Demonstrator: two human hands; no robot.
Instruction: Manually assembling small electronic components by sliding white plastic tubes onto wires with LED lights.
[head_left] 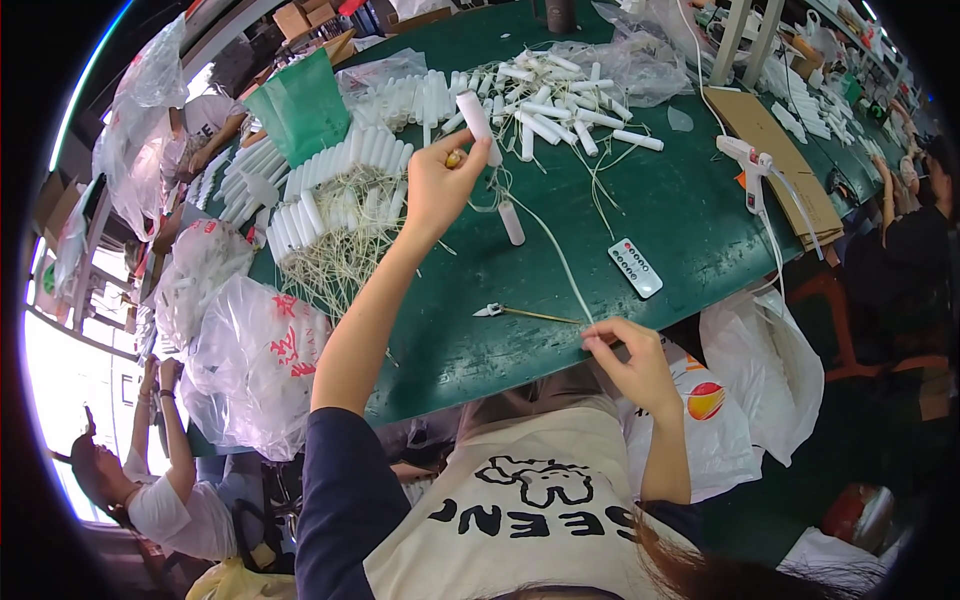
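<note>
My left hand [445,190] is closed around the lower part of a white tube [472,112], raised over the green table. Something small and yellow shows between its fingers. A pale cord [562,255] runs from just below that hand toward the near edge. My right hand [635,365] pinches the cord's near end between thumb and fingers. Beside the cord is a second white tube [512,223], joined to thin wires. Left of my right hand lies a thin brownish stick [540,316] with a pale pointed tip. A white remote control [636,268] rests to the right.
Wired white tubes lie in rows [340,205] at left and in a loose pile [560,105] at the back. A glue gun [748,165] stands near cardboard [775,150] on the right. Plastic bags [255,360] crowd the left edge. Other people [180,490] are at both sides.
</note>
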